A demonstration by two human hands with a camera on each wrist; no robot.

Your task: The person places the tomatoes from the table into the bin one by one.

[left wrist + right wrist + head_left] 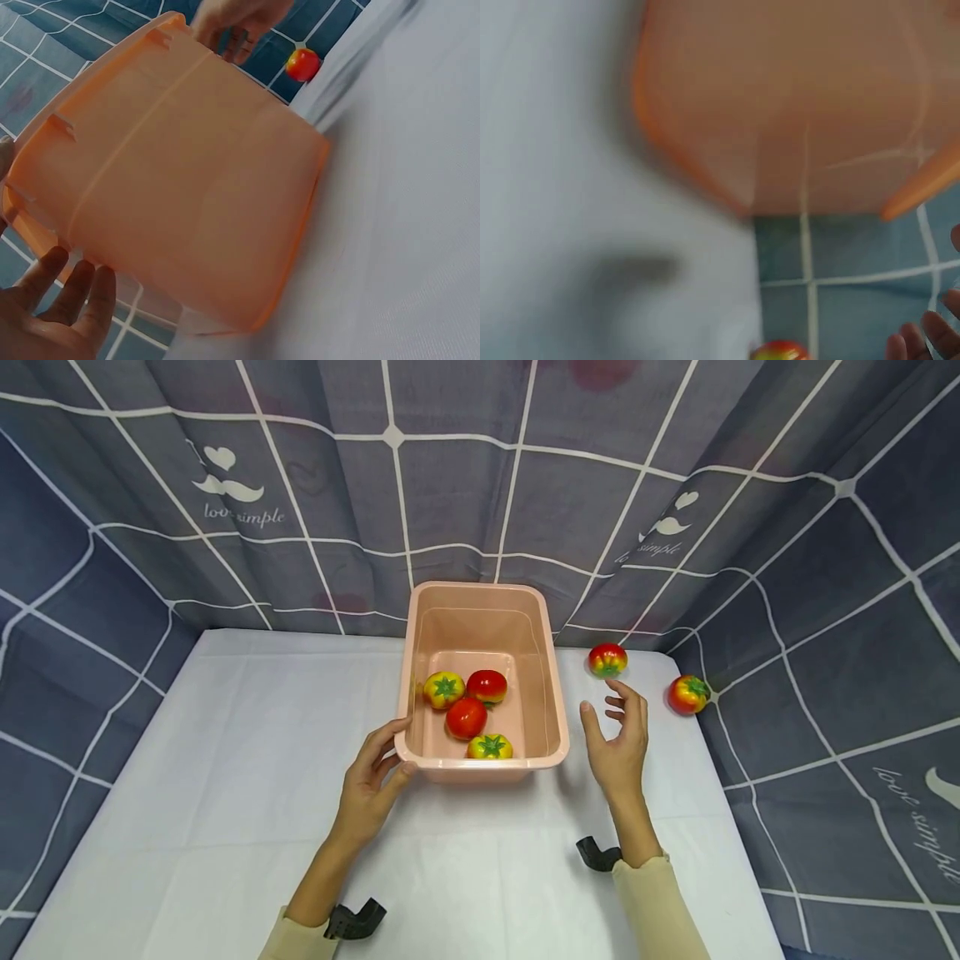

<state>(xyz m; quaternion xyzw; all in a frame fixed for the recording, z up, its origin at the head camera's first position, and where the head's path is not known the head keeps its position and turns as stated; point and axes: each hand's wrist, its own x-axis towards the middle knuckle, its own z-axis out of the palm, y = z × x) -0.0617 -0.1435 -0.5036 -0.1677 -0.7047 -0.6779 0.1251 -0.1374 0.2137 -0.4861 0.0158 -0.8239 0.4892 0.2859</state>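
Note:
A peach-coloured plastic bin stands on the white table, with several red and yellow-green tomatoes lying inside it. My left hand holds the bin's near left corner, thumb at the front rim and fingers along the side. In the left wrist view, those fingers lie against the bin's outer wall. To the right of the bin, my right hand hovers with parted fingers and nothing in it. Just beyond its fingertips lies a red tomato; the right wrist view shows only part of a tomato.
Another tomato sits at the table's right edge by the curtain. Dark grid-patterned cloth hangs behind and on both sides of the white table. Each wrist carries a black mount.

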